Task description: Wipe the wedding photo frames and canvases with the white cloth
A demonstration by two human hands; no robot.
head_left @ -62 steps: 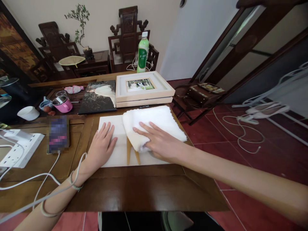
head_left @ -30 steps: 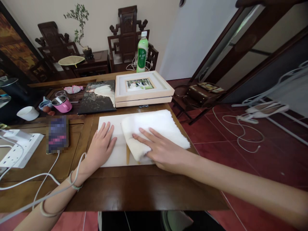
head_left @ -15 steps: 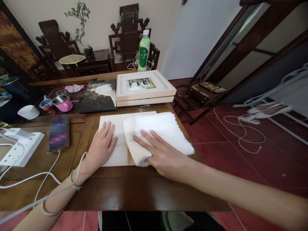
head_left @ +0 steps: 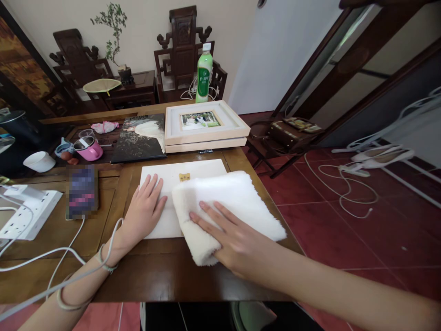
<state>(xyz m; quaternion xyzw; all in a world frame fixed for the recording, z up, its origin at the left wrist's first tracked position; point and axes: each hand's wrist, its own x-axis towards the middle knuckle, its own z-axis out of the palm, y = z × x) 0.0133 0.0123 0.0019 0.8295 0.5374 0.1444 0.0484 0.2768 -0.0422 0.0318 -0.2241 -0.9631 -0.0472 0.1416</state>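
Observation:
My right hand (head_left: 234, 236) presses down on a folded, fluffy white cloth (head_left: 237, 197), fingers spread over its top and the thumb tucked at its near fold. The cloth lies over the right part of a flat white board (head_left: 163, 220) and hangs past its near edge onto the wooden table (head_left: 165, 271). Flat on the board's left side rests my left hand (head_left: 146, 207), open, holding nothing. A small yellowish plate with holes (head_left: 184, 177) shows on the board just beyond the cloth. Whatever else lies beneath the cloth is hidden.
Behind the board are stacked light-wood picture frames (head_left: 206, 138), a dark photo panel (head_left: 141, 138) and a green bottle (head_left: 204, 76). A pink mug (head_left: 88, 148), white cup (head_left: 39, 162) and power strip (head_left: 34, 214) stand left. A white cable crosses my left forearm.
My right hand has drawn the cloth toward me over the board. The yellowish legs seen earlier are now covered, and the plate with holes is uncovered. My left hand has stayed still.

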